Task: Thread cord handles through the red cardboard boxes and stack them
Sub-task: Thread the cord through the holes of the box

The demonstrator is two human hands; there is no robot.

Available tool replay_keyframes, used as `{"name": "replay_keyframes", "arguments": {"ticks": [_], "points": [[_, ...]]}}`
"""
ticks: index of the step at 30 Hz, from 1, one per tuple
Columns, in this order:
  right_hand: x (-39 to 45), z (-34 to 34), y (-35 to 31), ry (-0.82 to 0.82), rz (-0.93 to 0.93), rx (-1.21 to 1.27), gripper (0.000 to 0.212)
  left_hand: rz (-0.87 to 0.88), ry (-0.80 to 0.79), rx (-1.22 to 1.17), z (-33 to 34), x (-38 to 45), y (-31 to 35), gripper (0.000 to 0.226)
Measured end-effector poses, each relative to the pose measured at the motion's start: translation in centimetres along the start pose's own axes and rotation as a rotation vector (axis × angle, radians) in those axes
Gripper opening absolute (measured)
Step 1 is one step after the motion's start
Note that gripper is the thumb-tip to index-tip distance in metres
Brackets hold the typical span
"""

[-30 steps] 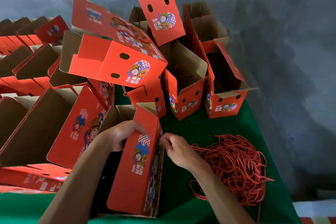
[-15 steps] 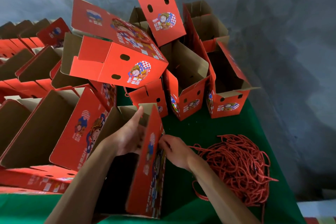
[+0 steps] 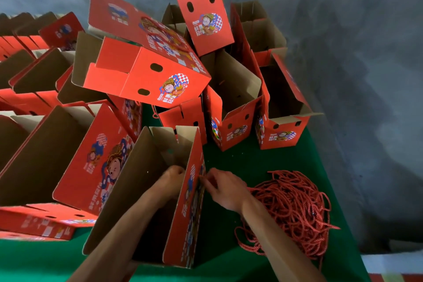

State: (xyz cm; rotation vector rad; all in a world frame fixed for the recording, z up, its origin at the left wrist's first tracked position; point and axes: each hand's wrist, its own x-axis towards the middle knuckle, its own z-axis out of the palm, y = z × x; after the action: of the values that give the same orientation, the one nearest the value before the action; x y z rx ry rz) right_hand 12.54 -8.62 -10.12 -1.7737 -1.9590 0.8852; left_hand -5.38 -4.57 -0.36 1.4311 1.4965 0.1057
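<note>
A red cardboard box (image 3: 183, 224) stands open-topped on the green table at bottom centre, its brown inside facing me. My left hand (image 3: 173, 181) is down inside it, fingers curled against the inner side of the right wall; what they hold is hidden. My right hand (image 3: 225, 190) is outside that same wall, fingertips pinching a thin cord end at the wall. A loose pile of red cord (image 3: 295, 210) lies just right of my right wrist.
Several more red boxes (image 3: 148, 75) are heaped and stood open behind and to the left, some tilted. Two upright ones (image 3: 281, 130) stand at the back right. Flat boxes (image 3: 41, 222) lie at the left. The green table (image 3: 240, 162) ends at a grey wall on the right.
The box has turned so its open top faces me. My left hand went from its top edge down inside. My right hand stayed at the outer wall.
</note>
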Motion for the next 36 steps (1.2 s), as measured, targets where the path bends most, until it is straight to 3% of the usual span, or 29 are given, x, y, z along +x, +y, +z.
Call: {"name": "replay_keyframes", "arguments": {"ticks": [5,8,11,14,17,20,26,29,32,36], "points": [[-1.7,-2.0,6.1,0.136,0.366,-0.227,0.045,-0.094,-0.033,-0.133,-0.6,0.0,-0.9,0.038],[-0.9,-4.2,5.1,0.254,0.408,0.148,0.049,-0.039,-0.079,-0.225,-1.5,-1.5,0.4,0.059],[0.1,-7.1,1.7,0.254,0.348,0.647,0.037,0.097,-0.136,-0.269,-2.5,-2.9,2.0,0.076],[0.4,-9.0,-0.4,0.231,0.224,0.853,0.023,0.165,-0.212,-0.181,-2.9,-4.5,3.0,0.067],[0.5,-8.4,0.2,0.208,0.299,0.647,0.013,0.123,-0.275,-0.011,-2.4,-4.9,3.2,0.041],[0.0,-6.2,2.7,0.093,0.461,0.390,0.009,0.040,-0.293,0.077,-2.2,-4.8,2.7,0.038],[-2.5,-2.0,7.4,-0.495,0.486,0.258,0.010,0.014,-0.124,0.136,-2.7,-3.9,2.3,0.036],[-1.7,-0.4,8.1,-0.321,0.493,0.244,0.029,0.014,-0.069,0.181,-2.8,-3.6,2.7,0.036],[0.9,0.7,7.7,-0.096,0.490,0.058,0.029,0.007,-0.090,0.157,-2.8,-3.6,2.9,0.039],[3.9,2.9,6.6,-0.027,0.471,-0.132,0.037,-0.064,-0.109,0.071,-3.0,-3.2,2.5,0.032]]}}
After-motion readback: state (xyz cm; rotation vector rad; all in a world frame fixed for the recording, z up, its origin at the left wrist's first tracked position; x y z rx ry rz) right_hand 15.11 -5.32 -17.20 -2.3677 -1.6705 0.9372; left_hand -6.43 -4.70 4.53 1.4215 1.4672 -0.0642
